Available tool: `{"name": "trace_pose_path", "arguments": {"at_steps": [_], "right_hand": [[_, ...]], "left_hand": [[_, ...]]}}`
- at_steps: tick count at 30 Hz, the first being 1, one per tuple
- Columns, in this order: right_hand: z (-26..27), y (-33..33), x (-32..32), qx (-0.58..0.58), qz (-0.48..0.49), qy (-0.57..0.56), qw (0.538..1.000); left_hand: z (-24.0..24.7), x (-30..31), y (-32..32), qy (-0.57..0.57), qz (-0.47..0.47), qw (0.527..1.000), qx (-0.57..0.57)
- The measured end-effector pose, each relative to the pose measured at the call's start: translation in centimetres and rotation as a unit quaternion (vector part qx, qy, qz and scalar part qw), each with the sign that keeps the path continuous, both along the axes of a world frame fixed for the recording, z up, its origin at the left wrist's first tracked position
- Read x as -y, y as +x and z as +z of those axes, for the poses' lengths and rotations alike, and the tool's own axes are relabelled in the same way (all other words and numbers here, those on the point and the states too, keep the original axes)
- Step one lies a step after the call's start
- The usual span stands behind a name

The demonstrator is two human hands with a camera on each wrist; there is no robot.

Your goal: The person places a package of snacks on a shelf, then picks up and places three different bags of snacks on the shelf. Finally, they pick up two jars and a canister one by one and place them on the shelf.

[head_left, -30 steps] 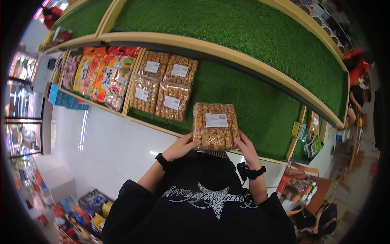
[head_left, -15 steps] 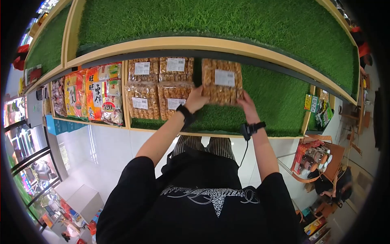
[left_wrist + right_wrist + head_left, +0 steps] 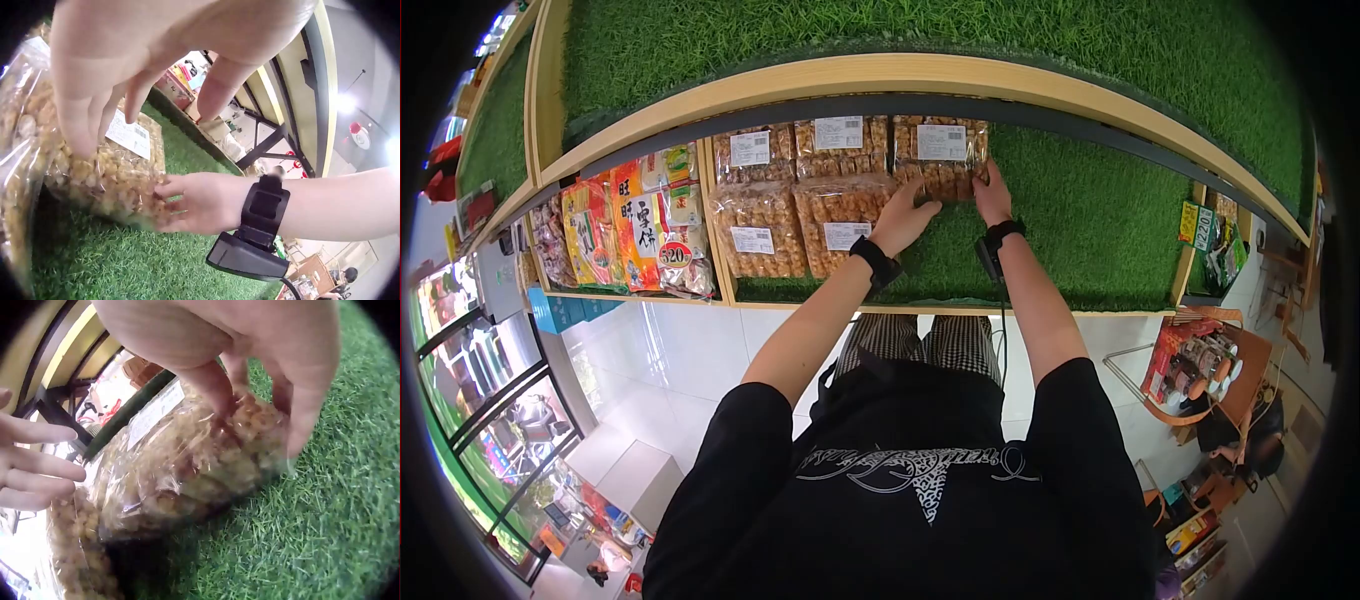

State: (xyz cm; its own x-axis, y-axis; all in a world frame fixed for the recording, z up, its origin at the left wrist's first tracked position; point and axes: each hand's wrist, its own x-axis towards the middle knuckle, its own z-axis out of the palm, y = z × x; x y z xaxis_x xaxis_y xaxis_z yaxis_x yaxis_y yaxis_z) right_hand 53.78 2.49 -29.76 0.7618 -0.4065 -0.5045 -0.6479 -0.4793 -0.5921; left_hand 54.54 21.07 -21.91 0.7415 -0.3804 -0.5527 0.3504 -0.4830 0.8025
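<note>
A clear-wrapped package of brown, nutty-looking pieces [image 3: 941, 143] lies label up on the green turf, at the right end of the back row of similar packages. My right hand [image 3: 994, 196] grips its near right corner; in the right wrist view the right hand [image 3: 250, 356] has its thumb on the wrap and fingers round the side. My left hand [image 3: 903, 218] is at the near left corner, over the edge of a front-row package [image 3: 845, 222]. Its fingers [image 3: 40, 472] look straight in the right wrist view; whether they touch the wrap is unclear.
Orange and red snack bags [image 3: 635, 225] fill the compartment to the left. A wooden shelf edge [image 3: 900, 72] runs above the back row, with a wooden front rim [image 3: 1100, 313] nearest the body. Price tags [image 3: 1197, 226] stand at the right divider.
The package has moved from above the front rim back and down into the back row, beside the others. Both hands travelled with it; the left fingers have loosened from its side.
</note>
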Motion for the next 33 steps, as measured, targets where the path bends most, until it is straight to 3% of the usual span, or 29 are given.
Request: {"name": "trace_pose_path", "arguments": {"at_steps": [7, 12, 15, 17, 20, 23, 29, 31, 33], "right_hand": [[-1.2, 1.3, 0.4, -0.010, -0.089, 0.062, 0.994], [-0.4, 1.2, 0.1, -0.012, -0.105, 0.032, 0.994], [0.7, 1.3, 0.5, -0.012, -0.079, 0.077, 0.994], [2.5, 0.8, 1.2, -0.037, -0.097, 0.235, 0.966], [2.7, -0.8, 2.3, -0.010, -0.032, 0.254, 0.967], [3.7, -4.0, 2.6, 0.056, -0.049, 0.281, 0.957], [7.5, -15.3, 4.4, 0.032, -0.036, 0.330, 0.943], [6.1, -20.3, 5.1, 0.094, -0.028, 0.293, 0.951], [7.3, -24.3, 5.3, 0.076, -0.050, 0.210, 0.974]], "left_hand": [[2.3, 0.8, -0.9, 0.043, -0.066, 0.994, -0.074], [1.3, 0.4, -2.3, 0.047, -0.069, 0.995, -0.054], [1.2, 0.0, -3.0, 0.035, -0.065, 0.996, -0.049], [1.6, -0.4, -3.5, 0.026, -0.062, 0.997, -0.041], [3.8, -1.2, -3.7, -0.009, -0.066, 0.996, -0.061], [4.6, -3.1, -5.6, -0.099, -0.048, 0.993, -0.046], [8.7, -8.3, -7.6, -0.118, -0.106, 0.986, -0.048], [8.8, -9.0, -8.0, -0.128, -0.081, 0.984, -0.089], [8.3, -8.8, -8.7, -0.160, -0.026, 0.978, -0.131]]}}
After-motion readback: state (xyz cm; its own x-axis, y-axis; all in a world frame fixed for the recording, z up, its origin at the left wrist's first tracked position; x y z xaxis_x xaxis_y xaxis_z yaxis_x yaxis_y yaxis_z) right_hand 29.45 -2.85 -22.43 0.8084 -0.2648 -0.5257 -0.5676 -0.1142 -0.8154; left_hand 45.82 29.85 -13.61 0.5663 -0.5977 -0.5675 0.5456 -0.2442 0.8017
